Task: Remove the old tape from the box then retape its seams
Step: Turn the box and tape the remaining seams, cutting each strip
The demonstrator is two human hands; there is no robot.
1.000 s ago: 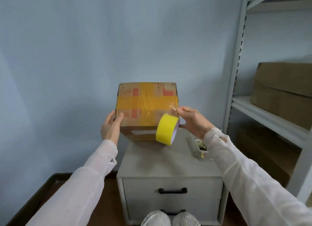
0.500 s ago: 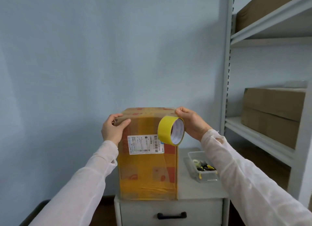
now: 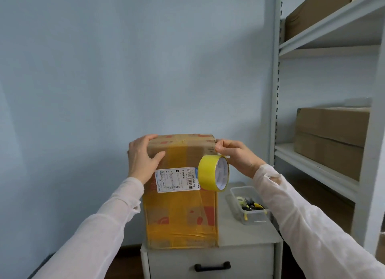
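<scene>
The box (image 3: 181, 212) is stood upright on the tabletop (image 3: 239, 235). Its upper left corner is clasped by the left hand (image 3: 141, 158), thumb on the front. At the upper right corner something, seemingly the tape's end, is pinched by the right hand (image 3: 237, 156), with the tape roll (image 3: 208, 172) dangling just below. Yellowish bands are seen across the front, so little seems finished. A tub (image 3: 256, 220) of small tools is parked just right of the box, and nothing is blocked by it.

Two arms clothed in long white sleeves.
The left sleeve (image 3: 100, 226) and right sleeve (image 3: 302, 216) are made of thin, slightly sheer fabric, wrinkled and bunched at the wrists.
</scene>
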